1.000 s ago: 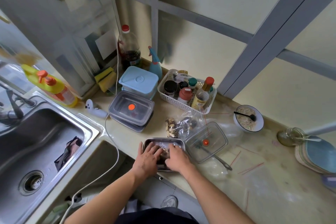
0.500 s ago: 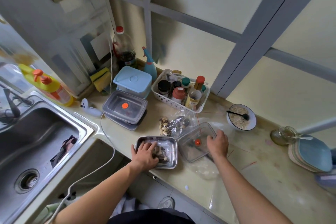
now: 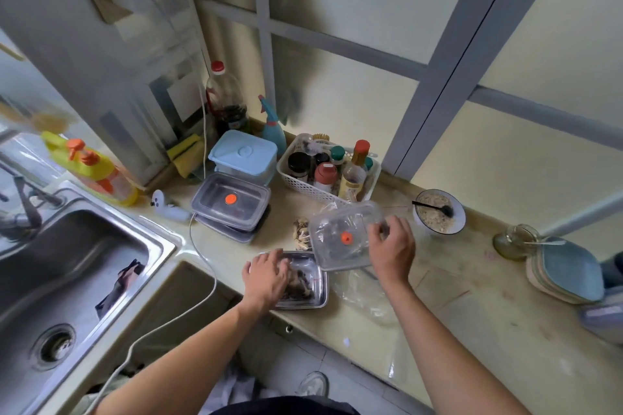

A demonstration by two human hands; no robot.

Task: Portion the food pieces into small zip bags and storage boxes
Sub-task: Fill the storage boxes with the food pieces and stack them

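Note:
A steel storage box point(image 3: 318, 293) with dark food pieces stands at the counter's front edge. My left hand point(image 3: 268, 274) rests on its left side with fingers spread over the food. My right hand point(image 3: 391, 248) grips the right edge of a clear lid with an orange dot point(image 3: 337, 239), held tilted above the counter just right of the box. Behind the lid lies a clear bag of pale food pieces point(image 3: 301, 232), partly hidden. An empty clear bag point(image 3: 364, 293) lies under my right wrist.
Two stacked lidded boxes point(image 3: 231, 204) and a blue-lidded container point(image 3: 242, 155) stand behind. A white basket of bottles point(image 3: 328, 168), a bowl with a spoon point(image 3: 438, 216), a jar point(image 3: 514, 241) and stacked plates point(image 3: 566, 273) line the back and right. The sink point(image 3: 67, 273) lies left.
My right hand left the steel box, moved right to the clear lid, and has lifted it off the counter toward the box. My left hand stays on the box.

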